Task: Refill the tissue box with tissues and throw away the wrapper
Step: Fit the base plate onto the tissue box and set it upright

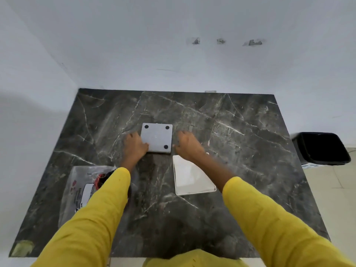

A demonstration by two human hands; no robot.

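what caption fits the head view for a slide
Left hand grips an upturned grey square tissue box on the dark marble table; right hand hovers beside it.

Long bright yellow sleeves (269,214) on both arms, matching yellow garment below, bare hands.

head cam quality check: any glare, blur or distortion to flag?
Head view: wide-angle bending bows the marble table's edges; soft sheen on the white tray, no hard glare; right hand slightly motion-blurred, left hand sharper; the person's shadow darkens the near table; lighting even, overall focus soft.
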